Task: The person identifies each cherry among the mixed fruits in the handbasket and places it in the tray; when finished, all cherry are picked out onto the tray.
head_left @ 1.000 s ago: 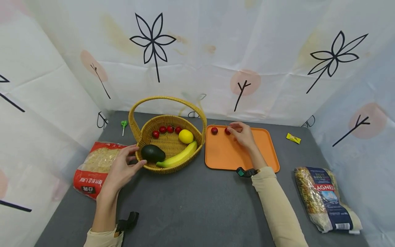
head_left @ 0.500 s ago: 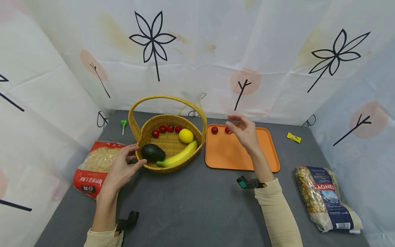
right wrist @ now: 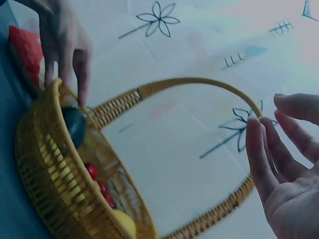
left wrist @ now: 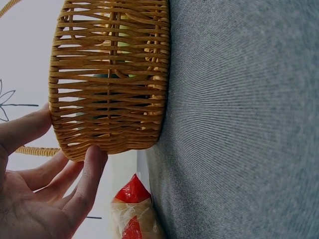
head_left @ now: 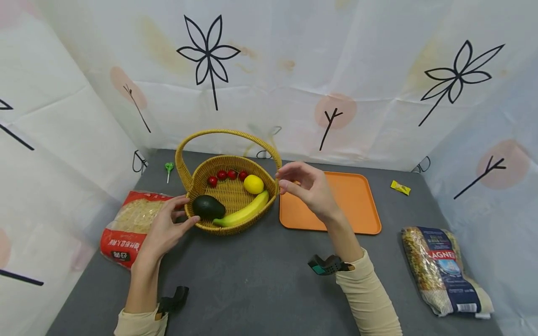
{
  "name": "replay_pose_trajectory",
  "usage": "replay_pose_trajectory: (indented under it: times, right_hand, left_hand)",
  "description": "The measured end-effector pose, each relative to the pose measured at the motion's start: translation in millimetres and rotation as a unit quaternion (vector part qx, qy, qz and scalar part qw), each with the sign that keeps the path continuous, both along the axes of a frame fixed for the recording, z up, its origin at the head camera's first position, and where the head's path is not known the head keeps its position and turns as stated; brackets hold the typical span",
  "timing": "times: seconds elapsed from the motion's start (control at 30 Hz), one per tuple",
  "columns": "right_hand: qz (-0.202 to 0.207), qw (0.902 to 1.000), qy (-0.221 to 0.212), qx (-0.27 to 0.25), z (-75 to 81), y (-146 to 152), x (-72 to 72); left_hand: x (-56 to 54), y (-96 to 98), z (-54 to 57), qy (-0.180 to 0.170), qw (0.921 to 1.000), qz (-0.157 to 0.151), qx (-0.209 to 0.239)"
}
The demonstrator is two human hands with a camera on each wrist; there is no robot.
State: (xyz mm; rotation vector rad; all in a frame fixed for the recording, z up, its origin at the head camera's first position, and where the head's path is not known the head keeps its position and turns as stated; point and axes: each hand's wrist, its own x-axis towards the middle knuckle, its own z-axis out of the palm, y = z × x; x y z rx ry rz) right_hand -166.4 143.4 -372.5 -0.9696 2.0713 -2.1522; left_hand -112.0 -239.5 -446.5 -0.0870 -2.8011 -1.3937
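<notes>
A yellow wicker basket (head_left: 235,158) with a tall handle (head_left: 229,133) stands on the table. Inside lie several cherries (head_left: 222,175), a lemon (head_left: 253,185), a dark avocado (head_left: 208,207) and a banana (head_left: 244,212). My left hand (head_left: 166,226) holds the basket's left side, thumb and fingers spread against its rim and wall, as the left wrist view shows. My right hand (head_left: 308,189) hovers beside the handle's right side, fingers loosely bent, with nothing visible between them. Behind it is an orange tray (head_left: 353,203); the hand covers the tray's left back corner.
A red pasta bag (head_left: 126,233) lies left of the basket, below a green lollipop (head_left: 169,167). On the right are a small yellow wrapped candy (head_left: 400,187) and a blue-labelled pasta bag (head_left: 445,270). A patterned white cloth (head_left: 269,84) encloses the table's back and sides.
My right hand has let go of a cherry on the tray, lifted, then moved left to the basket's handle, covering the two cherries there. The left hand and basket stay put.
</notes>
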Motion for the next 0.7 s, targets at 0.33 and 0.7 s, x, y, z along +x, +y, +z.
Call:
replay_pose_trajectory:
  times: [0.33, 0.7]
  right_hand:
    - [0.073, 0.9947, -0.028, 0.066, -12.5, -67, -16.6]
    - [0.046, 0.9803, -0.141, 0.130, -43.1, -129, -69.3]
  left_hand:
    - [-0.7, -1.0, -0.3, -0.003, 1.0000, -0.001, 0.002]
    - [-2.7, -1.8, -2.3, 0.003, 1.0000, -0.002, 0.008]
